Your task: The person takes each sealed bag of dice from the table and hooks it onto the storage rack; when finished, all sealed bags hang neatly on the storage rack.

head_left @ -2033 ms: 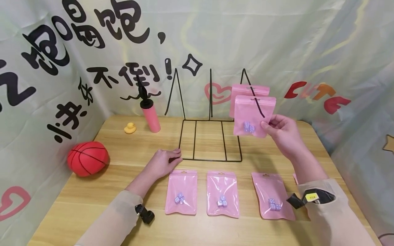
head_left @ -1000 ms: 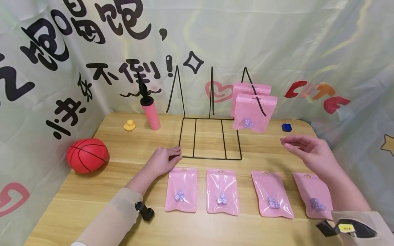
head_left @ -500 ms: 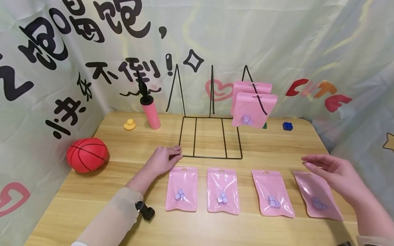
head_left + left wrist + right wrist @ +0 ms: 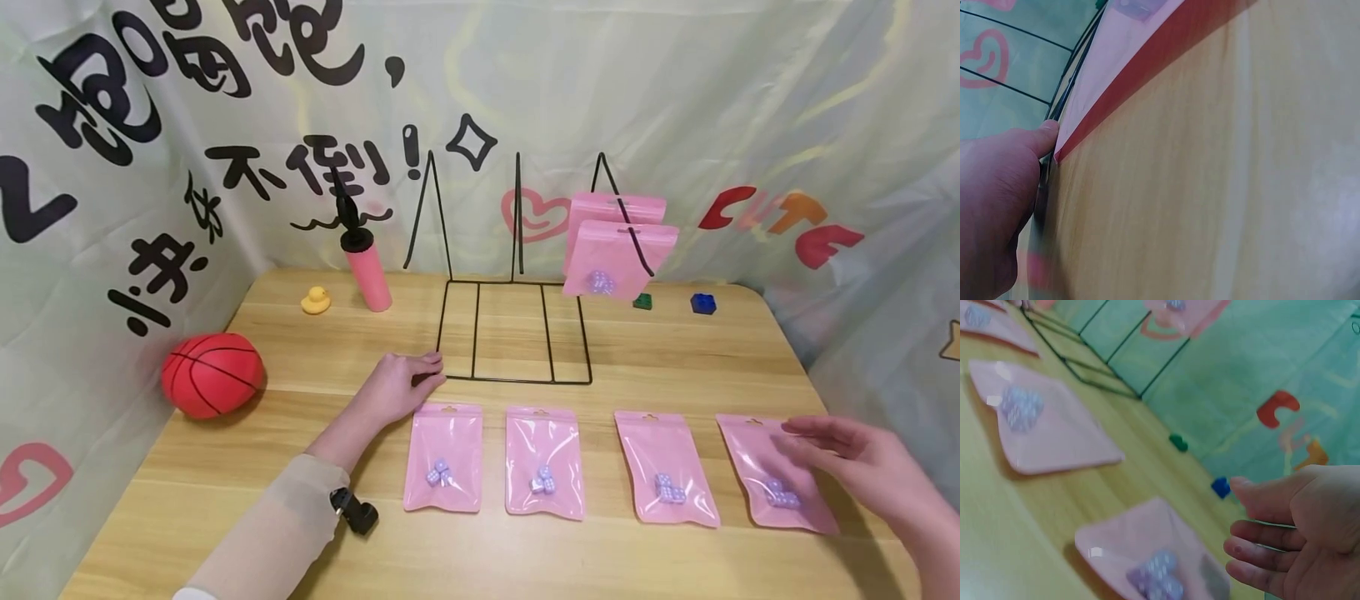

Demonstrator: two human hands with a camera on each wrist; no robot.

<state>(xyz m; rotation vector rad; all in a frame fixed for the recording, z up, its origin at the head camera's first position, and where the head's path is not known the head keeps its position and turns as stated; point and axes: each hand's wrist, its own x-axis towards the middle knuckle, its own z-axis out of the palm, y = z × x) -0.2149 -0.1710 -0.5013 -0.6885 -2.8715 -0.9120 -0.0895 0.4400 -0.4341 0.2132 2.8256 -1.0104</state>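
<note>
My left hand (image 4: 397,388) pinches the front left corner of a black wire display rack (image 4: 517,381), thumb and fingers at the wire. My right hand (image 4: 862,458) reaches over the far-right pink zip bag (image 4: 757,467), fingers extended and holding nothing in the right wrist view. Lilac dice show through that bag. Three more pink bags with dice lie in the same row: one at left (image 4: 457,433), one in the middle (image 4: 542,442), one to the right (image 4: 660,450). Two pink bags hang from the rack's right hook, a front bag (image 4: 611,254) and a back bag (image 4: 592,204) partly hidden behind it.
A red basketball (image 4: 213,375) sits at the left edge of the wooden table (image 4: 315,517). Behind it are a yellow rubber duck (image 4: 316,300) and a pink hand pump (image 4: 367,275). Green (image 4: 642,301) and blue blocks (image 4: 703,303) lie at the back right.
My right hand has let go of the front bag on the right hook and moved down and right to the far-right bag. My left hand has stayed at the rack's corner.
</note>
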